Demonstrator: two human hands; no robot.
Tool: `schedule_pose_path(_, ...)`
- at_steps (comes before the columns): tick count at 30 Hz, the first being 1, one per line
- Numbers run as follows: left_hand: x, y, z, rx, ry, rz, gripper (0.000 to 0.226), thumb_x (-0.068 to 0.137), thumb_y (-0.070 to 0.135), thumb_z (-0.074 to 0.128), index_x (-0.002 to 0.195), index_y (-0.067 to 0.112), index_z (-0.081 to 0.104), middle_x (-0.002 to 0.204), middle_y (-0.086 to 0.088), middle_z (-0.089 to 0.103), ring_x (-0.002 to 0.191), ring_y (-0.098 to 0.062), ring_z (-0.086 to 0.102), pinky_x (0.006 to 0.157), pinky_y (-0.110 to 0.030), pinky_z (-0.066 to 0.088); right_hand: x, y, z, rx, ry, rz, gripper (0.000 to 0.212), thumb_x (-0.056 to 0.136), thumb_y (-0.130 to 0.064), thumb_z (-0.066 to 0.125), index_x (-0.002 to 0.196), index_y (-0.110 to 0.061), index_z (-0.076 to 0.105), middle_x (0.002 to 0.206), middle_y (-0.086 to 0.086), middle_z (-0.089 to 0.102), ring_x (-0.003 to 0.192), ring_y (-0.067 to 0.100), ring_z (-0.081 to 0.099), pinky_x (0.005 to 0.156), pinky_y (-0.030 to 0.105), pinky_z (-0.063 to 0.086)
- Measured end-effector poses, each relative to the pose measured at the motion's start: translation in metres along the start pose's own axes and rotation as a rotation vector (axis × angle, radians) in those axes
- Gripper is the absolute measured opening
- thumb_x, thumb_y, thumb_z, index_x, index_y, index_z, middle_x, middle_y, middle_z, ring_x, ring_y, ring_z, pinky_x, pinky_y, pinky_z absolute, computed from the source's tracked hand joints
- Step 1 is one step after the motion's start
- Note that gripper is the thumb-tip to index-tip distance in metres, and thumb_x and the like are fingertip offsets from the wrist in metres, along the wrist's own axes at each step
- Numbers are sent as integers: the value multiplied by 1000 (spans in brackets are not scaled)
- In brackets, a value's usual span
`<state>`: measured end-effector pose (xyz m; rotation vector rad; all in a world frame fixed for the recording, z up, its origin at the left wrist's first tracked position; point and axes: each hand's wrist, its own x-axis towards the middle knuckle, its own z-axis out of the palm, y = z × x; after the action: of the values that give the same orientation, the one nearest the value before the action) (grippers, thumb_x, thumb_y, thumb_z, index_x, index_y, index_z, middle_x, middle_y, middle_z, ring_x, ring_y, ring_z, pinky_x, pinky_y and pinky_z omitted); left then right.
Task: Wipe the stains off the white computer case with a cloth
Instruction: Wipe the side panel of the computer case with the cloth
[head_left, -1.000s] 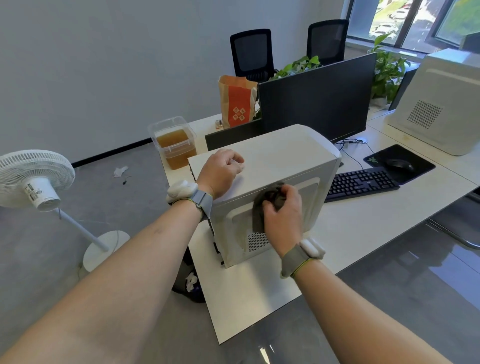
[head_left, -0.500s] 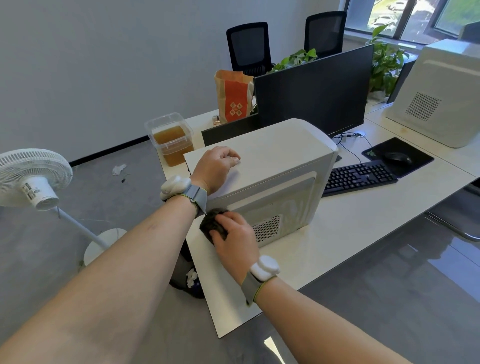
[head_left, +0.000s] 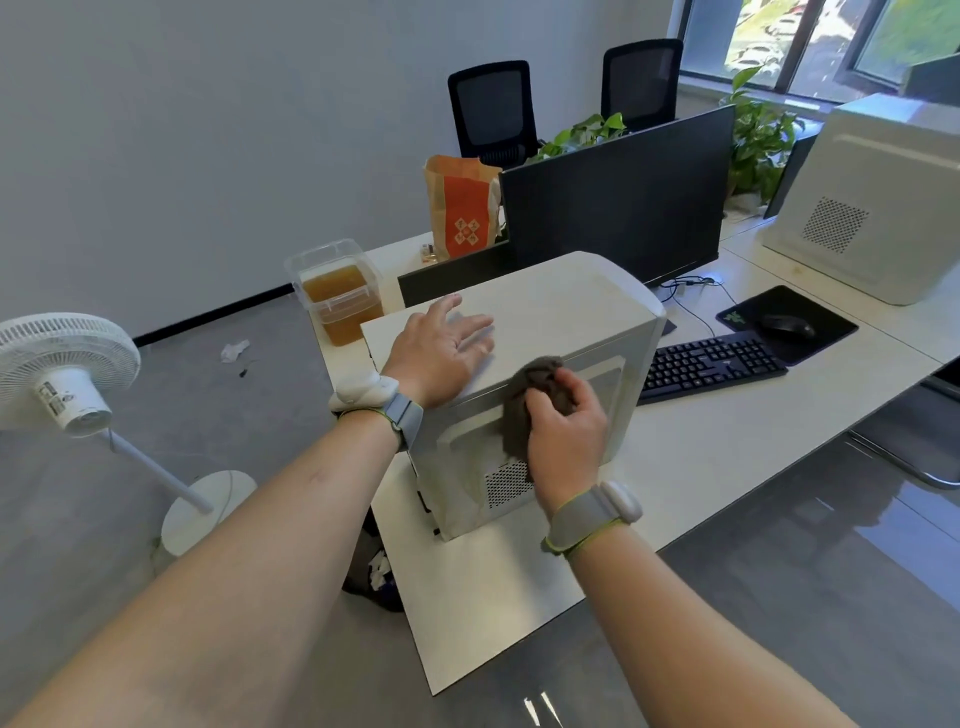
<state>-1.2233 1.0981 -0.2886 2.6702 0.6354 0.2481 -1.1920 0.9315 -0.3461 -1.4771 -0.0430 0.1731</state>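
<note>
Grey cloth (head_left: 524, 410), white computer case (head_left: 566, 306)

Bare forearms, each wrist wearing a grey band (head_left: 402, 415) with a white pod (head_left: 621, 503).

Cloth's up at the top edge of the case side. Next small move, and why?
Probably drag the cloth down and left across the side of the case: the right hand grips it near the top edge, and a dingy patch shows lower left of the vent. Left hand lies flat on top, bracing.

case (head_left: 550, 306) on desk (head_left: 727, 447), monitor (head_left: 618, 208) behind.
</note>
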Motion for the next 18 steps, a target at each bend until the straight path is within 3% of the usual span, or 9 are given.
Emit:
schedule_pose_path(2,0,1,-2,115,-35,0,45,101,57,43,144,47,51,160,8,34,141,-28,28,117,-46,25,14,3,-3,-237,-70,-60,53,72,-43,81,120,-28,62,116,-3,65,103,12,62,92,35,54)
schedule_pose_path(5,5,7,-3,64,-55,-58,41,97,53,50,138,48,58,153,10,42,137,-27,33,114,-45,28,16,17,-14,-563,-306,-166,37,78,-32,83,108,-24,62,106,-2,60,95,16,57,81,30,46)
schedule_pose_path(8,12,18,-5,77,-51,-88,38,96,46,47,128,41,68,144,8,50,132,-28,39,110,-46,33,27,25,-38,-420,-312,-158,22,80,-27,80,99,-27,69,95,-5,69,92,16,64,82,34,55)
schedule_pose_path(11,20,36,-3,149,60,-104,38,94,42,41,98,27,76,115,-2,64,108,-30,54,90,-42,46,55,18,-63,-274,-101,-123,22,85,-33,77,106,-29,72,100,-2,71,93,17,67,81,31,58)
schedule_pose_path(13,25,49,6,167,156,-132,36,95,37,42,80,18,69,98,-7,63,94,-29,56,79,-40,45,79,13,-76,-234,0,-112,22,85,-46,69,102,-33,72,98,-2,70,93,19,66,84,43,59)
schedule_pose_path(15,25,53,18,183,247,-170,30,96,37,44,82,16,61,98,-8,60,94,-28,54,79,-39,44,96,10,-79,-244,3,-103,27,86,-52,61,98,-30,71,97,1,67,93,21,64,86,49,57)
schedule_pose_path(18,27,58,31,226,232,-192,32,96,48,48,106,19,59,114,-5,56,108,-27,50,86,-40,38,110,12,-82,-338,-101,-139,26,90,-45,62,102,-24,69,98,0,65,91,19,62,86,46,56)
